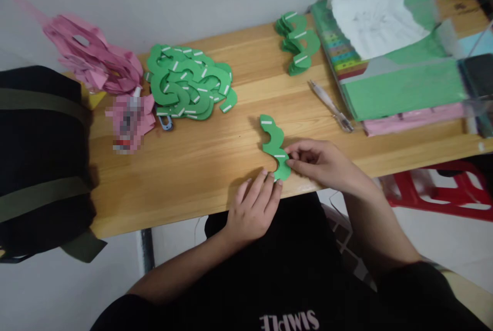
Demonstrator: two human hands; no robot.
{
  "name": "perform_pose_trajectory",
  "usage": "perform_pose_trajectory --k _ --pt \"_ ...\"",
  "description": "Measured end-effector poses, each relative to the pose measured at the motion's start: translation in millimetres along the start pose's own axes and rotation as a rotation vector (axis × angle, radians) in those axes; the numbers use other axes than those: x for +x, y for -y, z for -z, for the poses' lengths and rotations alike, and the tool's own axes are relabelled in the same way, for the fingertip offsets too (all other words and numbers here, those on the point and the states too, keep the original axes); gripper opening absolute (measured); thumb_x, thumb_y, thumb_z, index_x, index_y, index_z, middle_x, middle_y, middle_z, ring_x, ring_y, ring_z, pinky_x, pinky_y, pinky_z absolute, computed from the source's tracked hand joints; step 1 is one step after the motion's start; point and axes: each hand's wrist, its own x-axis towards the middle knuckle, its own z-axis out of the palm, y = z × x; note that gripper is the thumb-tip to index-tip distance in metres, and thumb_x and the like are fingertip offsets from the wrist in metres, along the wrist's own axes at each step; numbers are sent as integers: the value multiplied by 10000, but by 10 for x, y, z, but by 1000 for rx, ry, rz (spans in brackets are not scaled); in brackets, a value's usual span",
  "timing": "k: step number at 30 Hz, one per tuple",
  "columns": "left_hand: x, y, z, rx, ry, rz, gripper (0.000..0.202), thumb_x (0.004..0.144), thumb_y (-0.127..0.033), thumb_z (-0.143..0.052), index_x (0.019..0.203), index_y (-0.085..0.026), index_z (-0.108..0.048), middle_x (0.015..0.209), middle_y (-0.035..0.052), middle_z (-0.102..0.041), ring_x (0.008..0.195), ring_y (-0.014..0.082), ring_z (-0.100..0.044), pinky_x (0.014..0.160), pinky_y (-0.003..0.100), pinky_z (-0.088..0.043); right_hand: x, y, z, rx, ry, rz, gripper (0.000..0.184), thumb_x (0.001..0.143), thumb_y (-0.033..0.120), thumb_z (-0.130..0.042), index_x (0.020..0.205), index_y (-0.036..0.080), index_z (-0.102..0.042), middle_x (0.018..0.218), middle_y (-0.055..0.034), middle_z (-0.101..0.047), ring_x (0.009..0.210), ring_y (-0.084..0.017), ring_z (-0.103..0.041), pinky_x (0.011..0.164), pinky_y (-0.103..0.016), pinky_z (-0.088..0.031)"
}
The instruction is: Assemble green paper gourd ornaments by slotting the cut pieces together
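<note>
A short chain of green curved foam pieces [274, 145] lies near the front edge of the wooden table [215, 167]. My right hand [321, 161] pinches the chain's near end with its fingertips. The fingertips of my left hand [254, 208] rest flat at the table edge and touch the same end from below. A heap of loose green curved pieces [188, 83] with white strips lies at the back left. A second joined green chain [297, 42] lies at the back middle.
Pink paper cut-outs [94, 56] sit at the far left by a black bag [38, 161]. A pen-like tool [331, 106] lies beside a stack of green and pink sheets [400, 79] under crumpled white paper [375, 13]. A red stool [439, 190] stands below right.
</note>
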Motion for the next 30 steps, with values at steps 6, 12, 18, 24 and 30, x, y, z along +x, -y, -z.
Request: perform_pose_trajectory --k 6,12,18,24,30 --pt "67 27 7 -56 8 -57 257 889 -117 -493 1069 -68 -670 1203 113 -692 1153 221 -626 969 358 -423 58 -89 -72 3 -97 63 215 718 330 -694 854 168 -656 591 62 -437 530 -86 -411 499 -242 -348" --pt "102 68 31 -34 18 -92 255 898 -122 -484 1064 -79 -672 1186 108 -701 1139 226 -631 983 362 -439 153 -42 -92 -199 -201 172 114 749 291 -681 746 178 -669 619 38 -449 556 -100 -428 514 -248 -351" --pt "131 100 71 -27 51 -135 233 913 -139 -499 1065 -83 -666 1168 109 -706 1104 234 -642 971 365 -453 178 -47 -92 -279 -278 188 141 768 262 -663 673 177 -602 593 31 -488 535 -100 -435 500 -243 -351" --pt "212 184 140 -5 115 -226 259 931 -154 -462 1063 -72 -670 1153 133 -699 1070 236 -640 946 359 -457 70 6 -67 -239 -207 276 103 784 224 -678 725 190 -601 689 13 -505 557 -100 -481 459 -230 -381" --pt "173 270 152 -21 126 -299 296 938 -178 -444 1101 -74 -667 1182 137 -683 1116 239 -615 963 355 -449 -39 13 -148 -319 -230 427 214 755 220 -761 896 230 -601 831 4 -498 603 -98 -489 478 -246 -428"
